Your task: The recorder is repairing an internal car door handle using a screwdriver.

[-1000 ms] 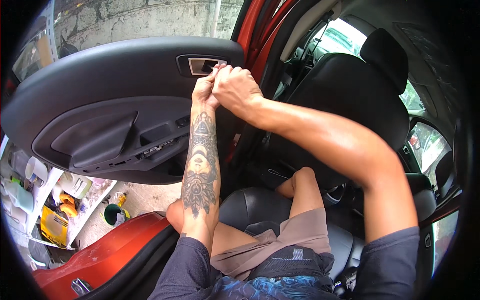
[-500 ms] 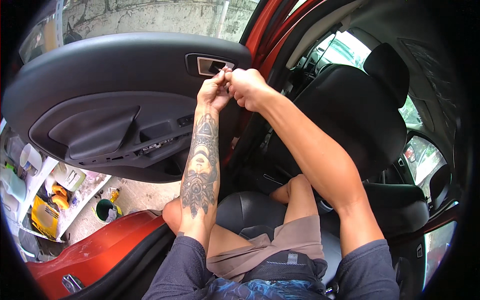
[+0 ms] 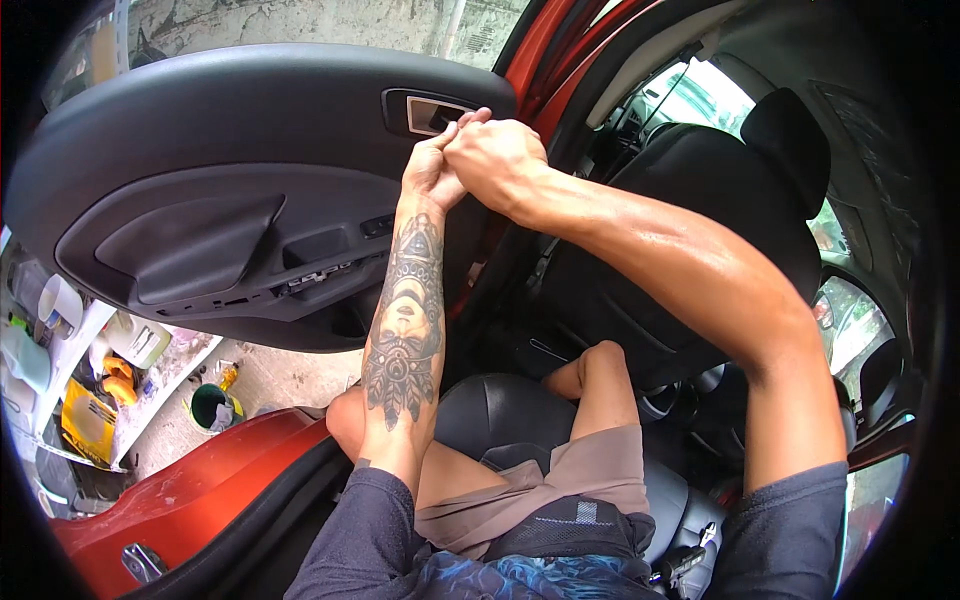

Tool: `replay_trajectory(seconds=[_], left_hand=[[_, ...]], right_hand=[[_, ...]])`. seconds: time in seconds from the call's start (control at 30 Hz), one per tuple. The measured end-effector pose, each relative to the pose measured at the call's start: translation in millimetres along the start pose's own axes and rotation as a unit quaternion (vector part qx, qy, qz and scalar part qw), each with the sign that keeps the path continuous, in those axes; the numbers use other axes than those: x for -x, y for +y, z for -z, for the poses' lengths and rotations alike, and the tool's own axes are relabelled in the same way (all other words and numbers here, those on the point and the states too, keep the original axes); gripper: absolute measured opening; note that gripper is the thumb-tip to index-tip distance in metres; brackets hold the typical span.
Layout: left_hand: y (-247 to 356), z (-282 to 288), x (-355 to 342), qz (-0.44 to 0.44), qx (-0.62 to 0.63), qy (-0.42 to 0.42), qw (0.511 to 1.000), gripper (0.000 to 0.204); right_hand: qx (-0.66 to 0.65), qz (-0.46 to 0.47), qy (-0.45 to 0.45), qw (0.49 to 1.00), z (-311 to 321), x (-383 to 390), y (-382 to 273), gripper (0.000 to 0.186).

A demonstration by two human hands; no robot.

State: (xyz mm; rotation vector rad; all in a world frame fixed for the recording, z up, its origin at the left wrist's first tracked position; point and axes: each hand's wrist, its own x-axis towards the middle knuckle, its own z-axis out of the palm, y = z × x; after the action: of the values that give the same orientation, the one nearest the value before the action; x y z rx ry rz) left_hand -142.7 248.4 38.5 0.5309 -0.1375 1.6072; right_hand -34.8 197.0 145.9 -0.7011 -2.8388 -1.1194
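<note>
My left hand [image 3: 432, 172] and my right hand [image 3: 497, 163] meet just below the inside door handle [image 3: 425, 117], a dark recess with a silver surround. The handle sits at the upper right of the dark grey door panel [image 3: 270, 120]. My right hand's back faces up, its fingers curled over those of my left hand. Both look closed. Anything between the fingers is hidden by the right hand, as is the lower right part of the handle.
The door's armrest has an opened switch slot [image 3: 318, 277]. A black front seat [image 3: 660, 240] stands to the right. At lower left are the red door sill [image 3: 200, 480], a green bucket [image 3: 212, 408] and a cluttered white shelf [image 3: 165, 385]. A pen-like tool [image 3: 690, 560] lies beside my right hip.
My right hand has turned over, its back now up, covering more of the left fingers. My right elbow has swung outward to the right. The view has shifted slightly.
</note>
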Motion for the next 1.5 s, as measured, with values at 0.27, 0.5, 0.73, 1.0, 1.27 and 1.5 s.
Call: replay_trajectory(seconds=[0.27, 0.5, 0.73, 1.0, 1.27, 1.5], left_hand=[[-9.5, -4.4, -1.8, -0.063, -0.022, 0.105, 0.992, 0.020], [2.2, 2.4, -9.1, -0.029, -0.016, 0.054, 0.998, 0.016], [-5.1, 0.5, -10.1, -0.038, 0.017, 0.097, 0.994, 0.015], [-6.4, -4.5, 0.2, -0.007, 0.027, -0.005, 1.000, 0.030], [-7.7, 3.8, -13.0, -0.061, 0.001, 0.097, 0.993, 0.018], [-4.0, 8.6, -27.2, -0.021, 0.004, -0.009, 1.000, 0.021]], right_hand=[[-0.614, -0.444, 0.003, 0.653, -2.2, -2.8, 1.9, 0.037], [-0.128, -0.203, 0.142, 0.960, -21.4, 15.3, -16.7, 0.033], [0.133, 0.042, 0.062, 0.988, -24.5, 12.3, -0.9, 0.021], [-0.135, -0.106, 0.027, 0.985, -3.9, 4.0, -4.5, 0.020], [-0.585, -0.400, 0.043, 0.705, -9.0, 2.4, -4.3, 0.034], [0.116, -0.094, 0.093, 0.984, -14.6, 12.4, -7.6, 0.033]])
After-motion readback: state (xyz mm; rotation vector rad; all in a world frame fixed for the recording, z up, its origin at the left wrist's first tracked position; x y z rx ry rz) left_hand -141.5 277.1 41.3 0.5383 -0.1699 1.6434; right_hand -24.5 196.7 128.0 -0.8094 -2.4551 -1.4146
